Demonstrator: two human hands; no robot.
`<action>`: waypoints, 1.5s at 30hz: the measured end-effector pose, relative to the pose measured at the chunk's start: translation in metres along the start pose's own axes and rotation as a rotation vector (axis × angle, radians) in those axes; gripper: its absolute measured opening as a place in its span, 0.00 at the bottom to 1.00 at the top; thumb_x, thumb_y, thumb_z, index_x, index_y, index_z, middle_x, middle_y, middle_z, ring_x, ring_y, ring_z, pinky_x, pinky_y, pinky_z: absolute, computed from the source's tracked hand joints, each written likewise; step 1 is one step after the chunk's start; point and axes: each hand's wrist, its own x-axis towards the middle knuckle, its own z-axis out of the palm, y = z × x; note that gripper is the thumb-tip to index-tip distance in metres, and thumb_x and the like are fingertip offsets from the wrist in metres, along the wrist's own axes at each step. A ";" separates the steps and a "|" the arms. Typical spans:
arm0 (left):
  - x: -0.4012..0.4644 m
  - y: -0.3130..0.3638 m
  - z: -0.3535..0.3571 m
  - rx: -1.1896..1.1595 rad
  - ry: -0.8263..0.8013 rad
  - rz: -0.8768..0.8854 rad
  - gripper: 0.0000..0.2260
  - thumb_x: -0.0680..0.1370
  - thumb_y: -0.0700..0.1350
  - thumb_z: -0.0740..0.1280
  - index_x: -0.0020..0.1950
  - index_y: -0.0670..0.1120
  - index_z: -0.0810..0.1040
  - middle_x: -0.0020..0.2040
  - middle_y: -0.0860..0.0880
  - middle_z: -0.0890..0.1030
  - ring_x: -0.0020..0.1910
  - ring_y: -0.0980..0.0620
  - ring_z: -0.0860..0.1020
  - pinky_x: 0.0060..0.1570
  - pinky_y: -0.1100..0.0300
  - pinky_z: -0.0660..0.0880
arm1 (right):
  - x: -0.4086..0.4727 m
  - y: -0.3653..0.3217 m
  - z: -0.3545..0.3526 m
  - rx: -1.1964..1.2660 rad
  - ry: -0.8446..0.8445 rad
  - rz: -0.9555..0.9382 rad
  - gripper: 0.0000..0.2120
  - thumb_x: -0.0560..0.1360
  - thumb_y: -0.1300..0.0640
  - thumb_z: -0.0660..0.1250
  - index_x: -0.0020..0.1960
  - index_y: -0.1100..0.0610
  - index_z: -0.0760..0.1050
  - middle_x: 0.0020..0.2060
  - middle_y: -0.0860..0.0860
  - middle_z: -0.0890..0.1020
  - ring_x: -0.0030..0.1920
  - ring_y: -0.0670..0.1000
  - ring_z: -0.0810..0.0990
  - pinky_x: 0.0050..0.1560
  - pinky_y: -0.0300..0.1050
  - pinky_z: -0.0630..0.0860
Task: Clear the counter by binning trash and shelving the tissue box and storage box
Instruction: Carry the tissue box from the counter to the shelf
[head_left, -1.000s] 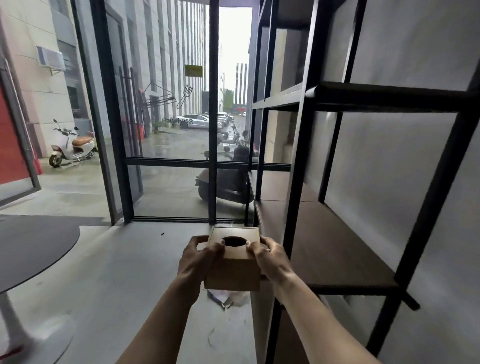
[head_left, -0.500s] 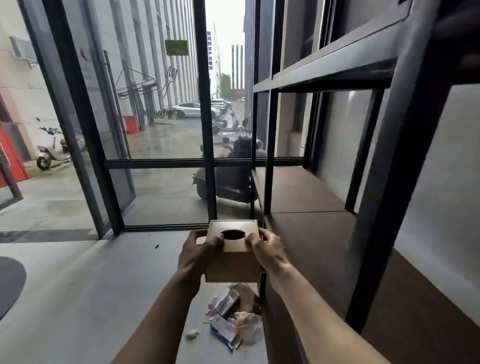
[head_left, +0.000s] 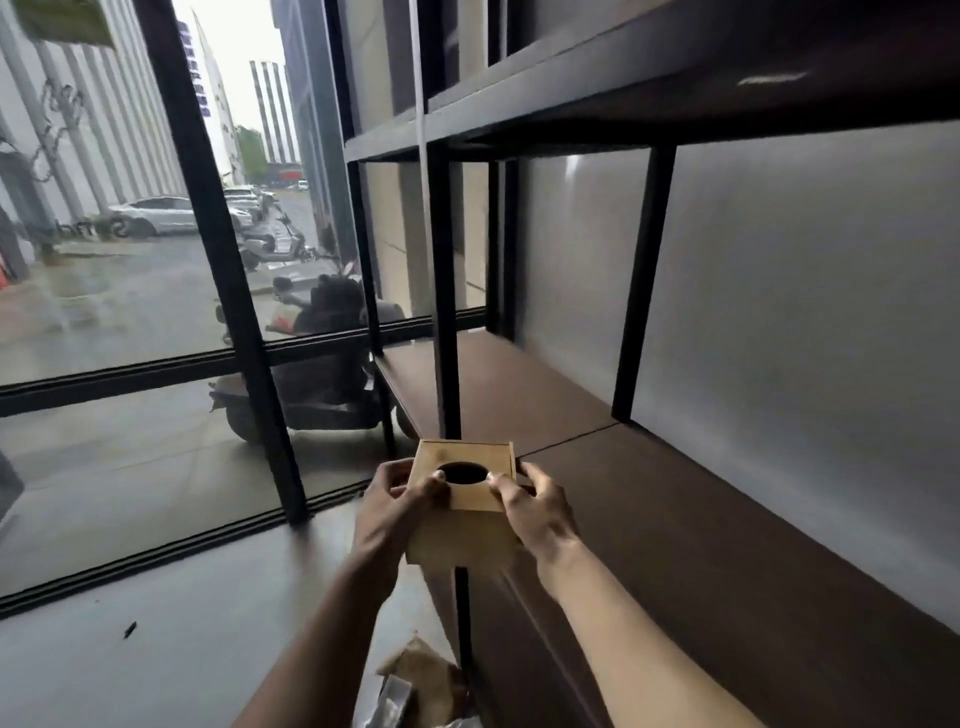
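A small wooden tissue box (head_left: 464, 501) with an oval hole in its top is held between both hands, upright, at the front edge of the dark brown shelf board (head_left: 675, 530). My left hand (head_left: 389, 514) grips its left side with the thumb on top. My right hand (head_left: 535, 512) grips its right side, also thumb on top. The box is level with the shelf's front left corner, in front of a black upright post (head_left: 447, 312). The storage box is not in view.
The black metal shelving unit has another board (head_left: 675, 78) overhead and a grey wall behind. Crumpled paper and wrappers (head_left: 415, 686) lie on the floor below my arms. Glass panels with black frames (head_left: 234, 260) stand to the left, with a scooter (head_left: 322, 374) outside.
I have moved closer to the shelf and turned right. The tissue box has travelled with both hands up to the shelf's front edge; the trash on the floor now lies lower in view.
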 end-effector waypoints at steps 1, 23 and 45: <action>0.022 0.001 0.007 0.015 -0.050 0.000 0.17 0.73 0.52 0.76 0.60 0.53 0.78 0.52 0.47 0.83 0.48 0.47 0.83 0.38 0.53 0.80 | 0.014 0.001 0.001 0.002 0.043 0.011 0.28 0.77 0.47 0.69 0.76 0.52 0.71 0.64 0.51 0.81 0.62 0.53 0.78 0.65 0.51 0.77; 0.153 -0.095 0.251 0.424 -0.852 -0.100 0.30 0.66 0.53 0.73 0.67 0.48 0.75 0.59 0.43 0.82 0.55 0.41 0.82 0.60 0.41 0.78 | 0.118 0.139 -0.117 0.108 0.642 0.502 0.29 0.80 0.49 0.67 0.79 0.49 0.63 0.62 0.49 0.75 0.59 0.52 0.77 0.58 0.47 0.74; 0.188 -0.173 0.245 0.710 -1.188 -0.099 0.25 0.77 0.39 0.68 0.73 0.51 0.67 0.61 0.48 0.79 0.54 0.48 0.81 0.56 0.49 0.80 | 0.125 0.203 -0.057 -0.027 0.754 0.699 0.36 0.79 0.44 0.69 0.82 0.50 0.59 0.80 0.52 0.65 0.78 0.57 0.66 0.73 0.53 0.69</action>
